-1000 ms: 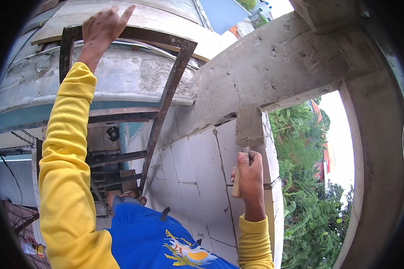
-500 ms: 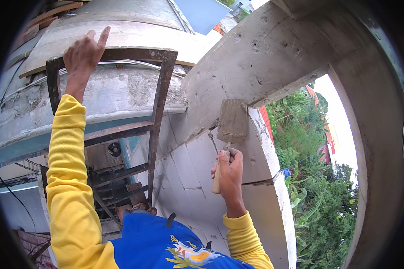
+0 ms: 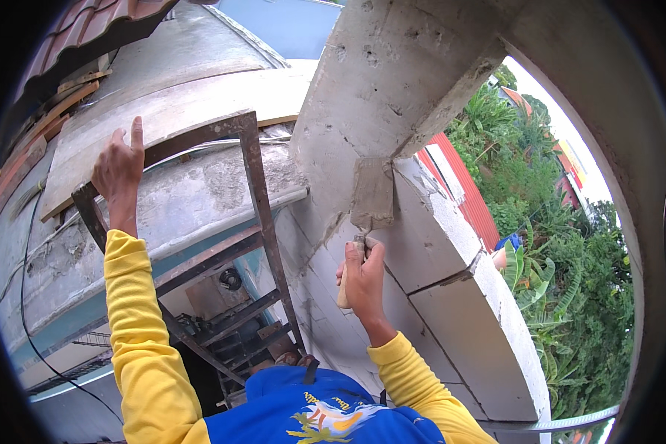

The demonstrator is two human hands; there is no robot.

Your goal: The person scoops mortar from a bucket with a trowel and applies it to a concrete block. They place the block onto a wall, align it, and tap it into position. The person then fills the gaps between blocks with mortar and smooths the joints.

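Note:
In my right hand (image 3: 362, 280) is a trowel (image 3: 372, 192), my fingers closed round its light wooden handle. Its rectangular blade, coated in grey mortar, lies against or very close to the wall where the concrete beam (image 3: 381, 81) meets the pale block wall (image 3: 440, 244). My left hand (image 3: 120, 164) lies over the top bar of a dark, worn ladder (image 3: 257, 177), thumb pointing up and the other fingers curled, their tips hidden. Smeared mortar shows along the joint left of the blade.
Below me the ladder's rungs (image 3: 237, 318) drop into a narrow gap. Boards (image 3: 192, 96) cover a ledge at the far left, with roof tiles (image 3: 81, 33) above. A black cable (image 3: 26, 296) hangs at left. Beyond the opening at right are plants (image 3: 570, 325) and a red corrugated sheet (image 3: 473, 200).
My view has turned and shifted, so the ladder and wall look tilted. The trowel stays in my right hand near the same joint. My left hand stays at the ladder's top bar.

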